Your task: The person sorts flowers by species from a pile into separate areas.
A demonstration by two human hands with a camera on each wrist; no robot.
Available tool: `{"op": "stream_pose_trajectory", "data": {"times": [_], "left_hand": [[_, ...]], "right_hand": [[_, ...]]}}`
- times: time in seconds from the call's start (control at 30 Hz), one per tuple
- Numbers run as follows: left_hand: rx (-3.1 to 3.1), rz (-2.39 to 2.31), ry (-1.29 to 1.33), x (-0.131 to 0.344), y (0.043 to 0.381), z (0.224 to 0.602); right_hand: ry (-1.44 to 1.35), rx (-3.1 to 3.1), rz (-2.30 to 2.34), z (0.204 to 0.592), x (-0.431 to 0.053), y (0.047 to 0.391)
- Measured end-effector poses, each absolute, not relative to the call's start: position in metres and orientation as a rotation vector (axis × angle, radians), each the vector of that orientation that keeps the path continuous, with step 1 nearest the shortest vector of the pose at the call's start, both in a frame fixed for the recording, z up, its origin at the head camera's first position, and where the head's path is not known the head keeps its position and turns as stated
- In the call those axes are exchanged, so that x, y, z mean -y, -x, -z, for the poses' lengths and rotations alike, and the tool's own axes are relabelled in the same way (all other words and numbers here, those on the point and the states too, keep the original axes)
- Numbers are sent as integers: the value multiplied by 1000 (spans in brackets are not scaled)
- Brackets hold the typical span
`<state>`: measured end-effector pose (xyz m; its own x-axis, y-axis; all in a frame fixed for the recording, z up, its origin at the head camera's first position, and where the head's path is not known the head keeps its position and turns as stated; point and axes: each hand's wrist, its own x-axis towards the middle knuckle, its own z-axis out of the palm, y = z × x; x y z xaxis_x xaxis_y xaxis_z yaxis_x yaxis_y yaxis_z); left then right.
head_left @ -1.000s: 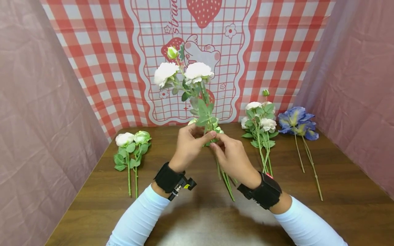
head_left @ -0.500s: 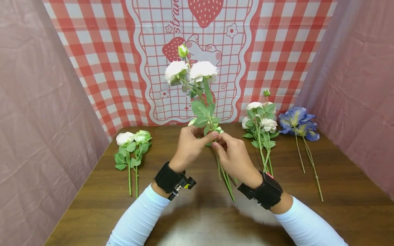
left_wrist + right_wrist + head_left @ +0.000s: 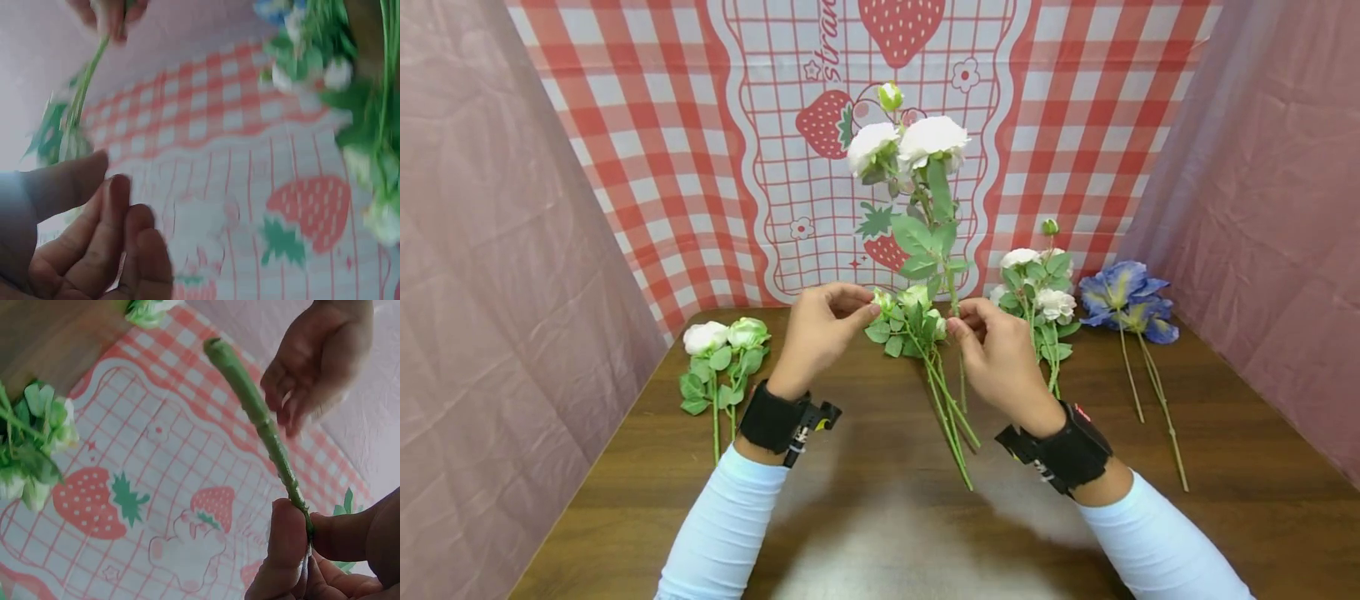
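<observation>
My right hand pinches the green stem of a white flower spray between thumb and fingertips. Two full white blooms and a pale green bud top the spray, which stands nearly upright above the table. In the right wrist view the cut end of the stem sticks out past the fingers. My left hand is apart from the spray, its fingers loosely bent and holding nothing. Behind and between the hands, a bunch of pale green-white flowers lies on the table, stems toward me.
At the left of the wooden table lie two short-stemmed roses, white and greenish. To the right are a bunch of small white flowers and blue-purple flowers on long stems. A red checked cloth hangs behind.
My left hand has let go of the white flower spray and moved left. The right hand has carried the spray right and slightly up, uncovering the bunch on the table behind.
</observation>
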<state>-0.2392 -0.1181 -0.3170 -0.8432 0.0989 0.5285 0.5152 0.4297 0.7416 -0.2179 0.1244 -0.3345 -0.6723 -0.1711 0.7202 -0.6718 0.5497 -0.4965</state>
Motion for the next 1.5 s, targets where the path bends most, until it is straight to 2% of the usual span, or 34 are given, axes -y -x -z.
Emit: {"op": "stream_pose_trajectory", "data": {"times": [0.4, 0.7, 1.0, 1.5], "left_hand": [[2336, 1133, 215, 170, 257, 317], [2485, 973, -31, 218, 276, 337], [2680, 887, -253, 258, 275, 351], [2863, 777, -433, 290, 273, 369]], "right_hand": [[-525, 2138, -1027, 334, -147, 244], [-339, 2238, -1011, 330, -174, 259], [-162, 2364, -1058, 336, -201, 276], [19, 2585, -1069, 354, -233, 302]]}}
